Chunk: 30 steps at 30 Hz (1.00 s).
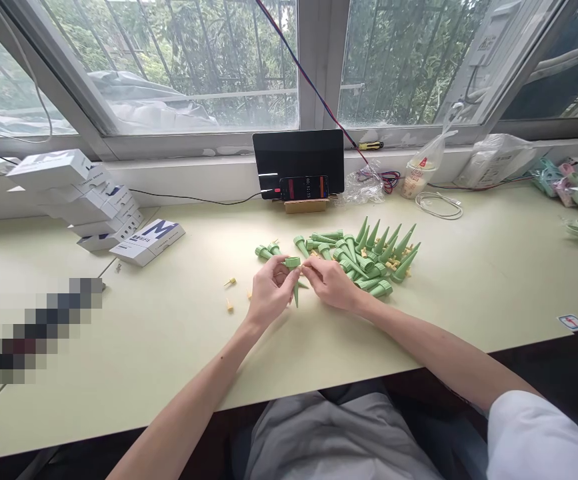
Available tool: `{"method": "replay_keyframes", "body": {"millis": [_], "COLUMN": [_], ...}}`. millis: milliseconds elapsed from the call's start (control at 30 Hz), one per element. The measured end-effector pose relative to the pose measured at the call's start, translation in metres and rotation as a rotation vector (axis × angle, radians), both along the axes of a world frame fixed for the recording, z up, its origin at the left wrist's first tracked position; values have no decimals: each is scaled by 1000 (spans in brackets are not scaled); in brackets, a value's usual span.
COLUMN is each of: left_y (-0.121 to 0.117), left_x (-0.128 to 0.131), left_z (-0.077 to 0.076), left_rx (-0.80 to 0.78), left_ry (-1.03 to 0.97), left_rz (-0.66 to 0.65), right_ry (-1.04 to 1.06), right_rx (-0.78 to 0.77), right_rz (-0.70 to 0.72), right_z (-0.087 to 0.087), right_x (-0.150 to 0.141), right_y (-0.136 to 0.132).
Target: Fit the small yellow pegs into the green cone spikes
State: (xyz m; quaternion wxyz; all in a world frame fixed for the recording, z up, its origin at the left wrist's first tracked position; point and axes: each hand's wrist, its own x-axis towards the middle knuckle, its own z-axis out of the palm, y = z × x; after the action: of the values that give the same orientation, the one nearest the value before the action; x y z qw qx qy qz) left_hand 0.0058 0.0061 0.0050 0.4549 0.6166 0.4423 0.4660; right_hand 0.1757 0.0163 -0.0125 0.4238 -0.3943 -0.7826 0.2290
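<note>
My left hand (272, 288) is closed round a green plastic watering spike (293, 263), held with its wide ribbed end up and its pointed tip down. Close against its right side, my right hand (329, 283) pinches its fingertips together; whatever is between them is too small to make out. To the right and behind the hands lies a heap of green spikes (353, 257), some standing point up, with small yellow plastic pieces (401, 270) among them. Loose yellow pieces (229, 306) also lie left of my left hand.
A phone (305, 188) leans on a dark tablet (299, 153) at the back. White boxes (93, 203) are stacked at the left, near a blurred-out object (43, 327). A bagged cup (419, 177), a white cable (439, 205) and bagged coloured items (576, 187) sit at the right.
</note>
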Motion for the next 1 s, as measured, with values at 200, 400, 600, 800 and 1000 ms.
{"method": "replay_keyframes", "body": {"millis": [200,400,600,800,1000], "left_y": [-1,0,0,0,1], "left_x": [0,0,-1,-1,-1], "left_z": [1,0,0,0,-1], "left_rx": [35,45,44,40,48], "left_ry": [33,49,58,56,60], "left_rz": [-14,-21,-29,-32,-32], "right_ry": [-4,11,76,121,169], "right_rx": [-65,-122,-202,-271,-339], "right_rz": [-9,-1,29,49,77], "right_z": [-1,1,3,4,6], "right_x": [1,1,1,0,-1], "right_y": [0,1,0,-1,-1]}}
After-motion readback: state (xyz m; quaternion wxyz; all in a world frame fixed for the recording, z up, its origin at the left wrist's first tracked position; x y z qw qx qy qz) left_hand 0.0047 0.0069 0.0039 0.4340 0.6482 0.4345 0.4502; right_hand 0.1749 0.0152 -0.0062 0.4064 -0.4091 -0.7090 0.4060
